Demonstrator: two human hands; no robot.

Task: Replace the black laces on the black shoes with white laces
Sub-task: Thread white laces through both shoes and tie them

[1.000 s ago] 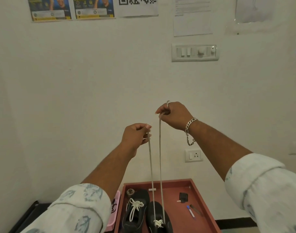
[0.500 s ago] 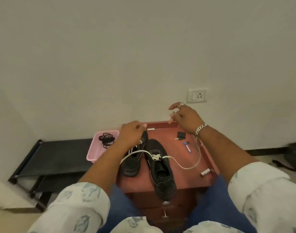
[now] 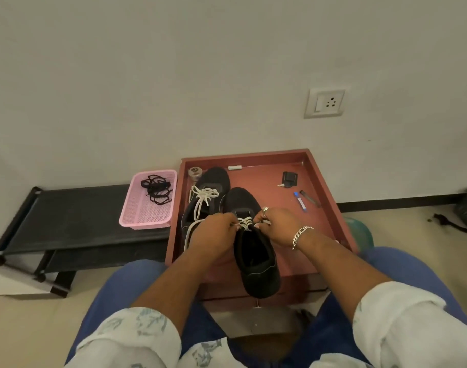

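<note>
Two black shoes stand on a reddish-brown tray-topped table (image 3: 325, 181). The left shoe (image 3: 213, 181) carries a tied white lace (image 3: 204, 195). The right shoe (image 3: 256, 261) lies toe away from me, its heel over the table's near edge, with a white lace (image 3: 245, 223) crossed through its eyelets. My left hand (image 3: 213, 235) pinches the lace on the shoe's left side. My right hand (image 3: 277, 227), with a ring and bracelet, pinches it on the right side. A loose stretch of white lace trails left beside the shoes. Removed black laces (image 3: 156, 188) lie in a pink basket (image 3: 144, 221).
On the tray lie a small round tin (image 3: 195, 171), a white cylinder (image 3: 235, 167), a black key fob (image 3: 289, 179) and pens (image 3: 300, 201). A black low rack (image 3: 75, 216) stands to the left. A wall socket (image 3: 324, 102) is behind; my knees flank the table.
The view dropped from the wall to the table. Both hands came down from holding the lace ends high and taut to pinching the lace at the right shoe's eyelets.
</note>
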